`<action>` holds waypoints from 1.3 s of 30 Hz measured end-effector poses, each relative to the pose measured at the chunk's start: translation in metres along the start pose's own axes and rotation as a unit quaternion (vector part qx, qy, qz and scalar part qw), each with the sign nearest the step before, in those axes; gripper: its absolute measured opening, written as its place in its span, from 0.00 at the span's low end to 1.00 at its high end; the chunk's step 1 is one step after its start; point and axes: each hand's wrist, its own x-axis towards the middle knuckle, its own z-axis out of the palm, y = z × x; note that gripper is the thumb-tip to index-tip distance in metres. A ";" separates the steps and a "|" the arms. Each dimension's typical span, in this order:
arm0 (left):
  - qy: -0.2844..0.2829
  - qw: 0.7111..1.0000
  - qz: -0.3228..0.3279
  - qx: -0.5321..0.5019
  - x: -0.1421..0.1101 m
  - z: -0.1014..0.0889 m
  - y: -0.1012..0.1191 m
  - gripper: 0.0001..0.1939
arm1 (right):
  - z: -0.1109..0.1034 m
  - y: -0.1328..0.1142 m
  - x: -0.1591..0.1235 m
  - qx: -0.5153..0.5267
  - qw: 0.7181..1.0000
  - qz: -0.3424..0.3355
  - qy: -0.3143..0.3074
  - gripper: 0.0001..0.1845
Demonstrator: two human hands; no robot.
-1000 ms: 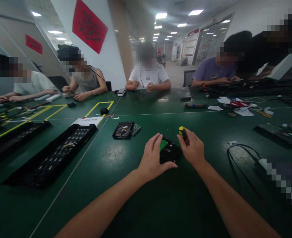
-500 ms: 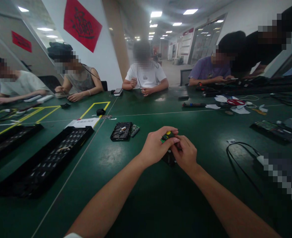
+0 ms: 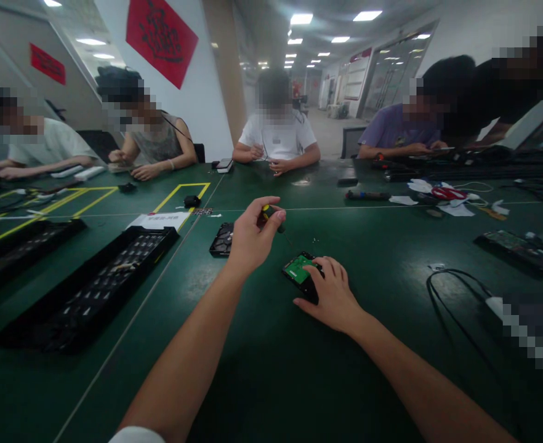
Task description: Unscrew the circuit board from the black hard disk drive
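Observation:
A small screwdriver with a yellow and black handle is gripped in my left hand, raised above the table, its thin shaft slanting down to the right. Below it lies a hard drive with its green circuit board facing up. My right hand grips the right side of that drive, fingers spread over the board and far edge, thumb along the near side. Tiny pale bits, perhaps screws, lie just beyond the drive. Partly behind my left hand sits another black drive.
Black trays stand on the left beside a white paper label. To the right are a black cable and a device with an exposed board. Several people sit across the green table.
My hands have separated. The left has moved up and left with the screwdriver, away from the hard drive; the right has come down onto the drive, and its green board now shows.

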 end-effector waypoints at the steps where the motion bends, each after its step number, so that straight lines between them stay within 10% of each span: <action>1: -0.004 1.000 -0.005 -0.003 -0.001 0.002 -0.003 0.19 | 0.000 0.001 0.000 -0.003 1.000 0.002 -0.005 0.34; 16: -0.055 0.992 -0.080 -0.086 -0.008 0.023 -0.033 0.21 | -0.011 0.023 0.010 0.054 0.990 -0.104 -0.075 0.29; 39: -0.015 1.000 -0.018 0.020 -0.016 0.029 -0.062 0.17 | -0.014 0.030 0.011 0.025 0.983 -0.101 -0.154 0.30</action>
